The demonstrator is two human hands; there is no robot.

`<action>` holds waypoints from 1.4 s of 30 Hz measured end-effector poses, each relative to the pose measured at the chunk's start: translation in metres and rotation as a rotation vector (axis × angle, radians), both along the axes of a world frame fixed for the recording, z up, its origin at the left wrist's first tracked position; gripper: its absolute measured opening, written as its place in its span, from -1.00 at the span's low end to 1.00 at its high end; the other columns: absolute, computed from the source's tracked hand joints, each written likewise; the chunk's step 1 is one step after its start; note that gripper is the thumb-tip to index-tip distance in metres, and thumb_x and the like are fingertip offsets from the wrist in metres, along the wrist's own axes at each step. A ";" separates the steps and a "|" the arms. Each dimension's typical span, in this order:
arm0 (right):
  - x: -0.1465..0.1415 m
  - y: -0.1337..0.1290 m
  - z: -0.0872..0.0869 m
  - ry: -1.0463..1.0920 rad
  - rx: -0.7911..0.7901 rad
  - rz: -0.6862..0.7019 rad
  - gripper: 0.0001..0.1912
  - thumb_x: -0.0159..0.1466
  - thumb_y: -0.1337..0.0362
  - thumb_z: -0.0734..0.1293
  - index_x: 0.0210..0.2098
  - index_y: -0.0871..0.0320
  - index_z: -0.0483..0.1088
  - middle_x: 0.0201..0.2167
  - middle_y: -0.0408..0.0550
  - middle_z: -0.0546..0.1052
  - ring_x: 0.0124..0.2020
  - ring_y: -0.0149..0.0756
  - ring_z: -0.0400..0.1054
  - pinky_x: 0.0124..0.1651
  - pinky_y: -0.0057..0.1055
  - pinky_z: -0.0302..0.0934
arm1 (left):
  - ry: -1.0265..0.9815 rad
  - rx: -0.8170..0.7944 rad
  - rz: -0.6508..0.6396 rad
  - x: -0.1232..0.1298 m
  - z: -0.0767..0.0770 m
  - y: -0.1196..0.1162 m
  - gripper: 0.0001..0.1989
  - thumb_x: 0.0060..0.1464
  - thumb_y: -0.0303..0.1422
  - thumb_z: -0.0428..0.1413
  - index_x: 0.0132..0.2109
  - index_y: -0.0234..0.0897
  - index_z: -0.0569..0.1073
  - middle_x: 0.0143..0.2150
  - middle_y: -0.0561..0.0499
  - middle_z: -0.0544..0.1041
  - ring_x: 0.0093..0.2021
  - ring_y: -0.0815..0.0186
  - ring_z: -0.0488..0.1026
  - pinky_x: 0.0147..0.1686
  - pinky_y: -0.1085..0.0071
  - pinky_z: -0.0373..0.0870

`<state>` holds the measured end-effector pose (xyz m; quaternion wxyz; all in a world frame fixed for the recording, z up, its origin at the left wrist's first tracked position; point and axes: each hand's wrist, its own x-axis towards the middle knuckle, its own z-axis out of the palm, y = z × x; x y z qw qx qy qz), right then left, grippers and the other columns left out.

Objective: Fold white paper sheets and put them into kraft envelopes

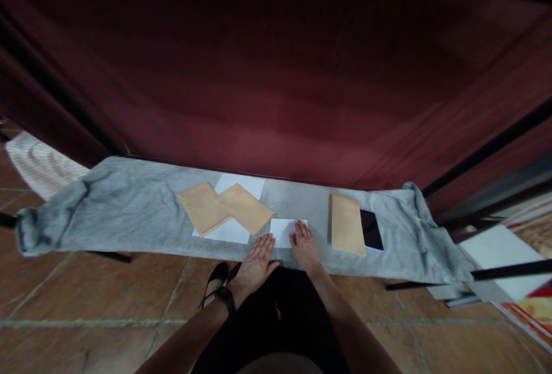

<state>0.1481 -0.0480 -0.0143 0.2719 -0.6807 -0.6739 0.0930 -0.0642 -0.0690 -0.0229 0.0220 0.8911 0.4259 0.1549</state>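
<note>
A small white sheet of paper (281, 232), possibly folded, lies flat on the grey cloth before me. My right hand (304, 244) rests on its right side with the fingers stretched out. At the paper's left edge lies my left hand (256, 263), palm down and fingers extended, with nothing gripped. Left of the hands, two brown envelopes (246, 207) overlap on top of larger white paper (228, 231). To the right sits a brown envelope stack (347, 224), partly over a dark-screened phone or tablet (371, 229).
The grey cloth (129, 207) covers a long narrow surface. A dark red panel (276, 104) rises behind it, with black metal bars (495, 144) at the sides. White boards (502, 253) stand at the lower right. Below is a brown tiled floor (107, 299).
</note>
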 end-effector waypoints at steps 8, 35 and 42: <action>-0.067 0.052 0.036 1.082 -0.218 -0.057 -0.75 0.18 0.15 0.33 -0.23 0.12 0.56 -0.18 0.01 0.64 -0.08 -0.13 0.51 0.09 -0.15 0.37 | -0.197 0.110 0.218 -0.020 0.014 0.003 -0.39 0.38 -0.29 -0.13 0.48 -0.28 -0.05 0.44 -0.23 0.20 0.44 0.06 0.13 0.33 0.01 0.24; -0.120 0.075 0.060 1.500 -0.514 -0.250 -0.94 0.00 0.33 0.35 -0.48 0.11 0.40 -0.54 -0.16 0.53 -0.38 -0.30 0.47 -0.22 -0.42 0.32 | -0.076 0.186 0.293 -0.035 -0.030 0.022 -0.38 0.36 -0.20 -0.12 0.41 -0.52 0.14 0.41 -0.37 0.22 0.43 -0.04 0.13 0.30 0.00 0.23; -0.124 0.081 0.067 1.452 -0.585 -0.246 -0.86 -0.03 0.37 0.40 -0.53 0.10 0.33 -0.65 -0.22 0.43 -0.51 -0.32 0.40 -0.36 -0.44 0.27 | -0.093 0.169 0.280 -0.038 -0.030 0.023 -0.37 0.35 -0.19 -0.10 0.43 -0.44 0.11 0.42 -0.33 0.21 0.42 -0.03 0.15 0.31 -0.01 0.23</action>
